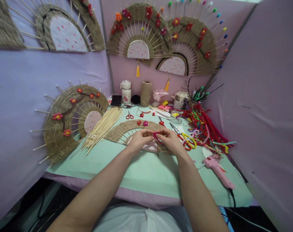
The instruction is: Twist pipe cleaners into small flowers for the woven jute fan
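Note:
My left hand (pixel 139 139) and my right hand (pixel 171 140) meet over the middle of the green table (pixel 146 170). Both pinch a small pink pipe-cleaner piece (pixel 156 135) between their fingertips. Just under and behind the hands lies a half-round fan of woven jute on bamboo sticks (pixel 127 128), with small red and pink flowers (pixel 141 122) stuck on its band. The fan's lower part is hidden by my hands.
A bundle of bamboo sticks (pixel 101 129) lies left of the fan. Scissors (pixel 185 138), a heap of coloured pipe cleaners (pixel 204 125) and a pink glue gun (pixel 217 169) are at the right. A jute spool (pixel 146 93), a jar (pixel 126 91) and red scissors (pixel 129 115) stand behind. Finished fans hang on the walls.

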`<state>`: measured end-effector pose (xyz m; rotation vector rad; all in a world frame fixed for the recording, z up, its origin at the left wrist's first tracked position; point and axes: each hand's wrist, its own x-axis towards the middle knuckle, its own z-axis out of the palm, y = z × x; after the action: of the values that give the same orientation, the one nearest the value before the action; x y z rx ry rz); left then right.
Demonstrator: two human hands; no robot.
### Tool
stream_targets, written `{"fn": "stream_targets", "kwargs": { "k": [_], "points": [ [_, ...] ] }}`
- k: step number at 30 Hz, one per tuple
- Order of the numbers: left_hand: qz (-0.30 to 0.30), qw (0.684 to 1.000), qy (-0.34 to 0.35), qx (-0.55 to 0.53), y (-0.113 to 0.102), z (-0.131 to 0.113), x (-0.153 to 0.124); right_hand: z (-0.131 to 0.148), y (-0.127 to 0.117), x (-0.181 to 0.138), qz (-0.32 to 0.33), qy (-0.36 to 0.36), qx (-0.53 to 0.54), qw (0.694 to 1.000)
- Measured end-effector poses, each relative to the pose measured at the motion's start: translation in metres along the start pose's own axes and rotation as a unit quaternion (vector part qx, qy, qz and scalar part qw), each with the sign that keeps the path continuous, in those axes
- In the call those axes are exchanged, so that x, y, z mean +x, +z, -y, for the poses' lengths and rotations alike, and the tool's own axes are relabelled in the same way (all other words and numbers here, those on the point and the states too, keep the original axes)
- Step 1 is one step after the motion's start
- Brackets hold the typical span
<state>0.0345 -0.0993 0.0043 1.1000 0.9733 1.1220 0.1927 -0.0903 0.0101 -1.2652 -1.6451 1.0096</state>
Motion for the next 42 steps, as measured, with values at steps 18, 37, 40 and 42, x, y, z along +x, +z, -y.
{"fn": "stream_targets", "kwargs": {
  "k": [18, 37, 40, 42],
  "points": [
    [-0.108, 0.898, 0.229, 0.359, 0.006, 0.016, -0.002, 0.008, 0.012, -0.003, -0.032, -0.028, -0.126, 0.991],
    [0.017, 0.995, -0.053, -0.082, -0.011, 0.000, 0.006, 0.001, 0.004, -0.001, 0.036, 0.018, 0.092, 0.995],
    [-0.041, 0.999, 0.019, -0.003, -0.009, -0.001, 0.004, -0.005, 0.005, 0.002, -0.009, 0.022, 0.098, 0.995],
    [-0.054, 0.996, 0.057, 0.050, -0.006, -0.001, 0.003, -0.009, 0.006, 0.004, -0.031, 0.015, 0.089, 0.995]
  ]
}}
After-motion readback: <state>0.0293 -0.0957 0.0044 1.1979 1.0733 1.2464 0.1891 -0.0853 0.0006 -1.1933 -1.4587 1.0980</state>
